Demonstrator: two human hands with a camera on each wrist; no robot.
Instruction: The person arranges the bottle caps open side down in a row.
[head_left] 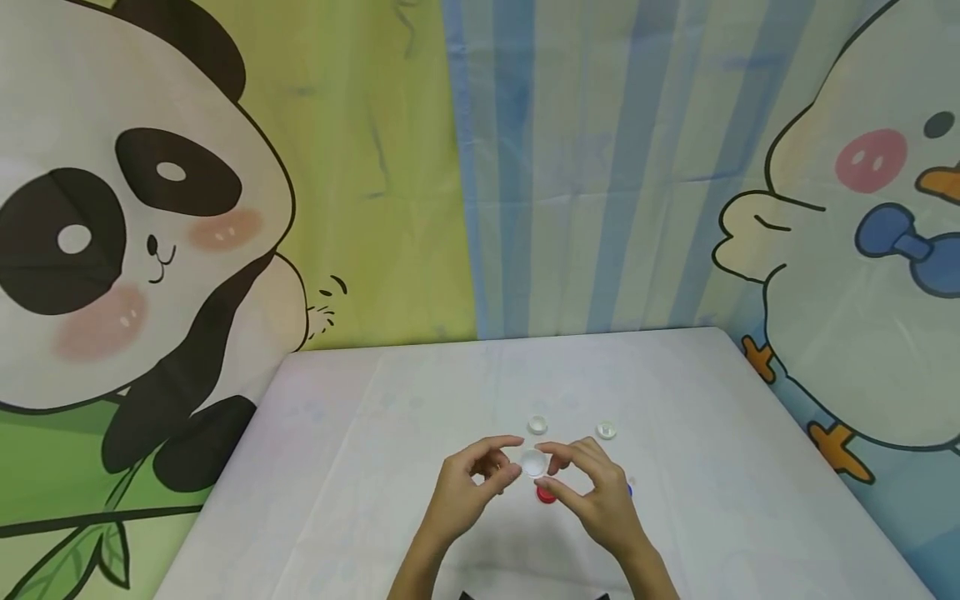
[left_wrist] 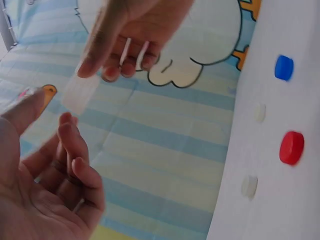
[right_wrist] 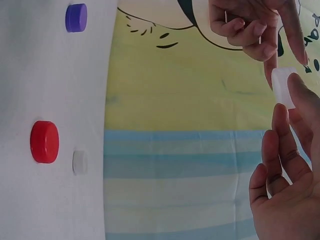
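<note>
Cap (head_left: 533, 463) sits pinched in my right hand (head_left: 597, 493), above the tabletop (head_left: 360, 475) — to that hand's left, just beside my left hand (head_left: 467, 492), whose thumb and fingers stand apart.

In the head view I take the translucent white cap (head_left: 534, 463) as my clock centre. At 5 o'clock from it I see a red cap (head_left: 546, 495); at 12, a whitish cap (head_left: 537, 425); at 2, a pale greenish-white disc (head_left: 606, 431). My left wrist view gives a blue cap (left_wrist: 284, 68), my right wrist view a violet cap (right_wrist: 76, 18), each at 12 o'clock from the red one. The tablecloth (head_left: 337, 483) is white. Toward 11 o'clock the yellow-green cloth (head_left: 360, 167) hangs; toward 12, the striped cloth (head_left: 600, 167), blue and cream. At 10 I find a black-and-cream panda (head_left: 150, 250), pink-cheeked; at 2, a pale chick (head_left: 847, 342) with blue bow and orange feet.
</note>
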